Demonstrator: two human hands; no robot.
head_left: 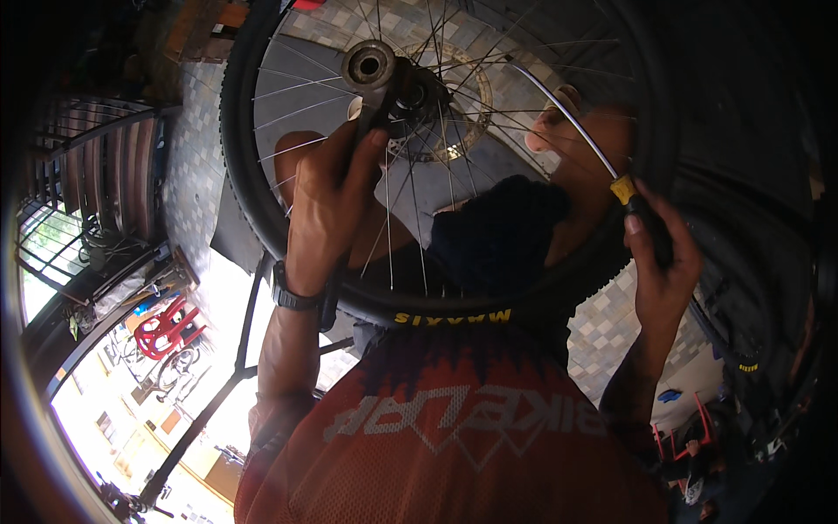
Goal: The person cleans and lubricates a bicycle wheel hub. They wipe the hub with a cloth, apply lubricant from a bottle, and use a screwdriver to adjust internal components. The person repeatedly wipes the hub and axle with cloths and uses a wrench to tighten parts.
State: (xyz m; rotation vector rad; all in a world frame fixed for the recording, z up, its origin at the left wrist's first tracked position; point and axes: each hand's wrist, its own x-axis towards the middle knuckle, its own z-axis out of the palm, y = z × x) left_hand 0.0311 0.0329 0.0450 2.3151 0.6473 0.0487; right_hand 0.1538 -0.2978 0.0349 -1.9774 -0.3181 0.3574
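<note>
A bicycle wheel (237,162) with a black tyre, thin spokes and a disc rotor (484,100) stands in front of my body. My left hand (327,205) is closed around the dark handle of a hammer-like tool (370,66). Its round metal head has a dark centre and sits beside the hub (410,98), at the upper left. On the right, my right hand (659,249) grips the black and yellow handle of a screwdriver (572,122). The long shaft slants up and left across the spokes; whether its tip touches anything I cannot tell.
Dark bunched cloth (497,229) shows behind the lower spokes. A thin dark frame (209,406) slants at the lower left, before red chairs (166,327) outside. Another tyre (716,336) lies at the right, on a tiled floor (602,323).
</note>
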